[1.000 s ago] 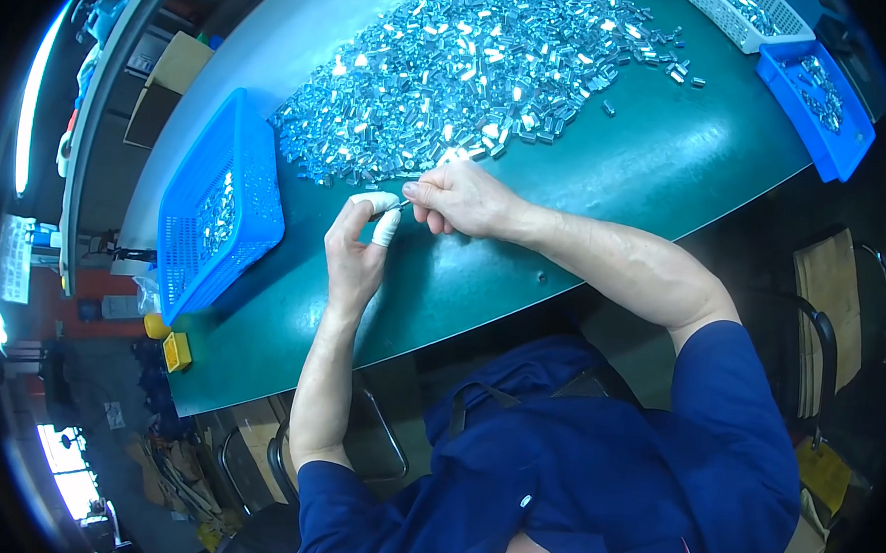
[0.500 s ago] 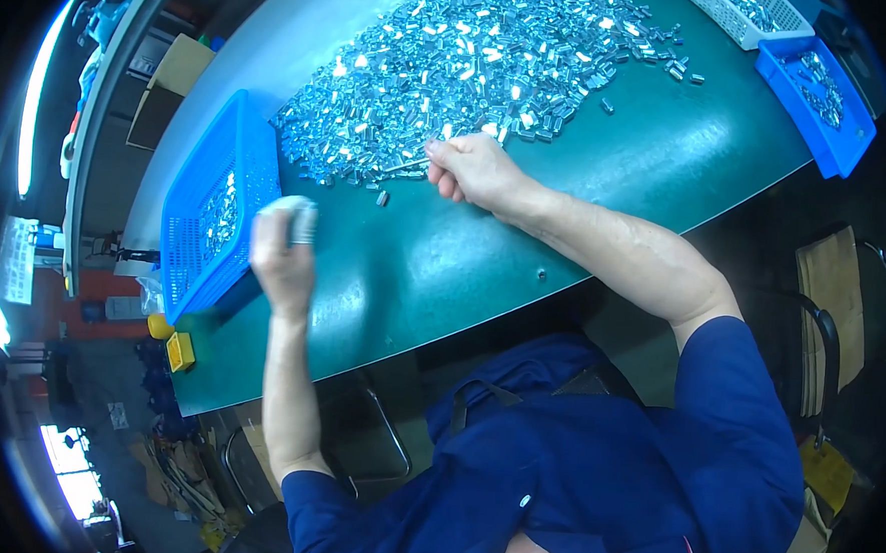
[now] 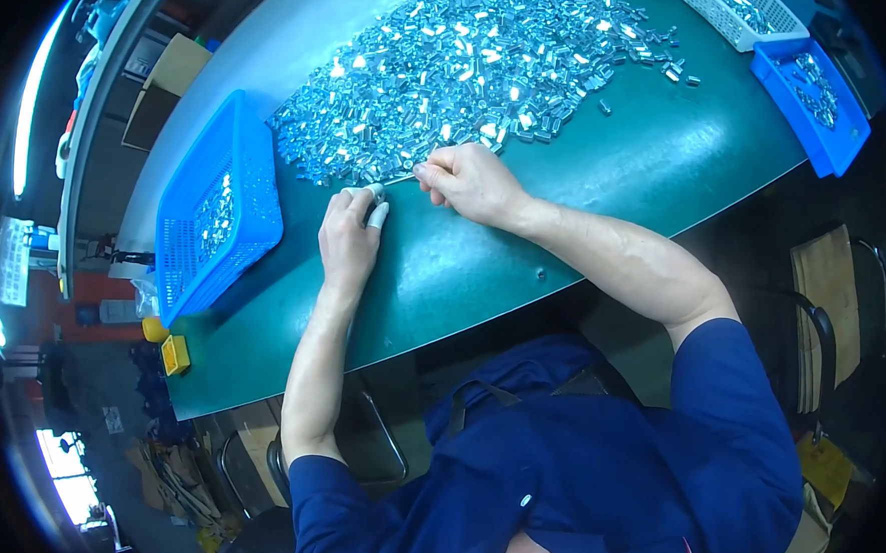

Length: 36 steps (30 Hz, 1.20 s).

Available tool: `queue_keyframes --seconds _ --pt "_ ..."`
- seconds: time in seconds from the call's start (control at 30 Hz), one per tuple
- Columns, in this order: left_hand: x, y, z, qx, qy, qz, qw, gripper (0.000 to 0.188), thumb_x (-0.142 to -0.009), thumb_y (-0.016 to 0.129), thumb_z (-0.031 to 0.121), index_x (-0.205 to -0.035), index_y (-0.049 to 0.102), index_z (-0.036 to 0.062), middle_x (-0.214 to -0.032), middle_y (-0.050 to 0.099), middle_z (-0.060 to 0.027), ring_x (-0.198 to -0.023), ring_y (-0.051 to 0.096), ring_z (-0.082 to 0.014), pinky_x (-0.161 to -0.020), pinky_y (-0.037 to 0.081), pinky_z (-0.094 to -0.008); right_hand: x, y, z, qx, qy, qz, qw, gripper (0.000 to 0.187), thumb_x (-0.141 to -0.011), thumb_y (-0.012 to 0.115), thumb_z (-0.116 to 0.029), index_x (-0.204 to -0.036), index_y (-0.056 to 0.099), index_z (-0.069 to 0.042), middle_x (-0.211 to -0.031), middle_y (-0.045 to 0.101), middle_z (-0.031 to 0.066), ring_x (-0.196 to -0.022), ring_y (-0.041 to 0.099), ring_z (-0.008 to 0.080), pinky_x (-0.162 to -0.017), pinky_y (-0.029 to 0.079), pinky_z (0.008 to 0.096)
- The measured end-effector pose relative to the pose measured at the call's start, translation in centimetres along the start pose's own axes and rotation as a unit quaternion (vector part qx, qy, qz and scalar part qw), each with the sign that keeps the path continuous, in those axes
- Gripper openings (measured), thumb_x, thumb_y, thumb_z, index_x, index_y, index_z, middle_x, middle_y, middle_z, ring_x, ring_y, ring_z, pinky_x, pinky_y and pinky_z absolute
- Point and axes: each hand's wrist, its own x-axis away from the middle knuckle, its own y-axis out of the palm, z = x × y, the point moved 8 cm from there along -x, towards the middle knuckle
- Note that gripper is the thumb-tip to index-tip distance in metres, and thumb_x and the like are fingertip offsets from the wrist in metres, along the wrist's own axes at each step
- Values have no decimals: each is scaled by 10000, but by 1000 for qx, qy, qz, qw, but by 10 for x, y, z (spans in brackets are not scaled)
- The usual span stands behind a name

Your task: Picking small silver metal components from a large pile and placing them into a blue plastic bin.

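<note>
A large heap of small shiny metal pieces [image 3: 453,77] lies across the green table. At the heap's near edge my left hand [image 3: 348,239], with white covers on the thumb and a fingertip, pinches what looks like one small metal piece, mostly hidden by the fingers. My right hand [image 3: 476,185] is closed round a thin metal rod [image 3: 400,180], its tip reaching toward the left fingertips. Whether the tip touches the piece I cannot tell. To the left of my left hand stands a blue plastic basket [image 3: 262,192] with several similar metal pieces inside.
At the far right are a white basket [image 3: 751,34] and a blue tray [image 3: 843,157], both with metal pieces. A small yellow box [image 3: 175,355] sits at the left table corner. One loose piece [image 3: 540,274] lies near the front edge of the green table [image 3: 442,287].
My left hand has moved right and away from me, from beside the blue basket to the heap's near edge. My right hand has barely shifted, still holding the rod.
</note>
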Motion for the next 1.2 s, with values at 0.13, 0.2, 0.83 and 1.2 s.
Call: queue_keyframes --seconds 0.13,0.2,0.83,1.2 --pt "2 5 -8 53 -32 -2 998 269 -888 747 84 -1157 741 84 -990 702 -83 -906 667 -235 -785 540 -359 1 9 4 58 -20 -44 997 363 -1015 579 -301 -802 692 -30 -676 694 57 -582 638 155 -559 494 329" --pt "8 11 -26 341 -200 -1 919 312 -929 716 67 -1240 719 41 -1038 723 -56 -887 666 -153 -765 528 -294 7 13 -10 107 -113 -36 987 357 -1003 591 -302 -787 686 -33 -691 707 74 -602 659 207 -586 503 363" --pt "22 22 -11 597 -231 -15 768 177 -960 691 15 -1125 630 34 -1047 715 -93 -912 688 -138 -833 556 -263 7 15 -3 -14 -6 -82 996 402 -1042 556 -320 -809 704 -28 -650 681 45 -569 625 104 -519 480 293" --pt "29 31 5 607 -231 -9 760 160 -950 687 -14 -1093 626 26 -1003 689 -58 -885 681 -135 -838 554 -273 10 32 11 -79 65 -128 986 455 -1043 545 -349 -770 704 -21 -629 673 52 -531 608 112 -501 474 301"
